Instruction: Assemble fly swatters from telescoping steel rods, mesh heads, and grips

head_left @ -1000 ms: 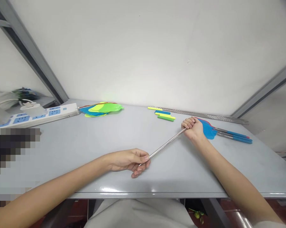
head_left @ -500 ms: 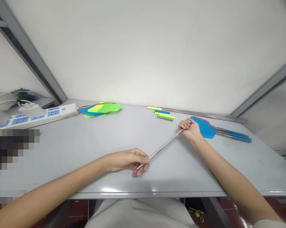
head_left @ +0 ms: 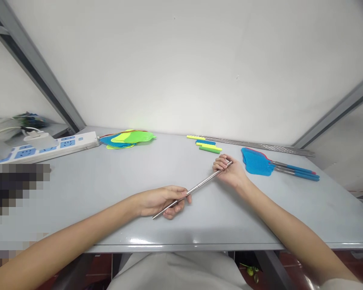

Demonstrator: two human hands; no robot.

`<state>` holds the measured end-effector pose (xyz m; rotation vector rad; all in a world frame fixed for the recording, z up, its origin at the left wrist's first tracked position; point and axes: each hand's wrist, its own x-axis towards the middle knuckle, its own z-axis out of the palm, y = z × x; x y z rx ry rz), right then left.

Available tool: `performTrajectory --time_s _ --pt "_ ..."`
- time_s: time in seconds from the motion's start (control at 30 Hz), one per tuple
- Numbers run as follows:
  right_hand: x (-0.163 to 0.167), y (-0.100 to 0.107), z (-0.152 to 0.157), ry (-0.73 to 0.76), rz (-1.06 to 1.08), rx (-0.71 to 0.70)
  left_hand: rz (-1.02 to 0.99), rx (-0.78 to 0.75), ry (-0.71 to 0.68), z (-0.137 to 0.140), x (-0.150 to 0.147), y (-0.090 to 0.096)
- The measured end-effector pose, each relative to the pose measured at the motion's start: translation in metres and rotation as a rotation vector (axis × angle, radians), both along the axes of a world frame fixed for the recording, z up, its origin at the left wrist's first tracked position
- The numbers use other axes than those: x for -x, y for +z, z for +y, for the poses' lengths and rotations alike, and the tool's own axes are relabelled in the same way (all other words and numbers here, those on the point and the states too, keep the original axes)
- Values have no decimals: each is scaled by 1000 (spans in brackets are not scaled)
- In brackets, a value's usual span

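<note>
A thin silver metal tube point(head_left: 202, 183) slants between my two hands, above the grey table. My left hand point(head_left: 166, 201) pinches it near its lower end, which sticks out below the fingers. Around the upper end, the fingers of my right hand point(head_left: 228, 171) are closed, and the tip shows by the thumb. Just beyond my right hand lie several handle sleeves point(head_left: 210, 149) in yellow, blue and green. To the right of that hand are blue fly swatters point(head_left: 258, 162) with metal shafts and blue grips.
Along the wall lie long metal tubes point(head_left: 260, 146). Yellow, green and blue swatter heads point(head_left: 133, 137) are piled at the back left, beside a white power strip point(head_left: 79, 141) with plugs in it. The table's front edge point(head_left: 181, 247) runs close to my body.
The tube has shifted down and left, so more of its lower end extends past my left hand. My right hand has moved left, away from the blue swatters.
</note>
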<state>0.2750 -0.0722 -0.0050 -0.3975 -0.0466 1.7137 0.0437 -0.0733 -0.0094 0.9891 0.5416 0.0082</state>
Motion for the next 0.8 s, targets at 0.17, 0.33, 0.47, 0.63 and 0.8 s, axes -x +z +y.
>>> performTrajectory --time_s 0.17,0.33,0.47,0.63,0.8 --pt "2 -7 -1 -4 47 47 -6 28 -21 1 1 2" --pt "2 -9 -2 -11 24 64 -1 40 -32 1 2 0" --pt "3 -12 -3 -11 -3 70 6 35 -29 1 2 -1" --pt "6 -16 -4 -59 12 101 8 28 -20 1 1 -2" --pt "12 -17 -7 -158 -32 141 8 20 0 -1 2 -3"
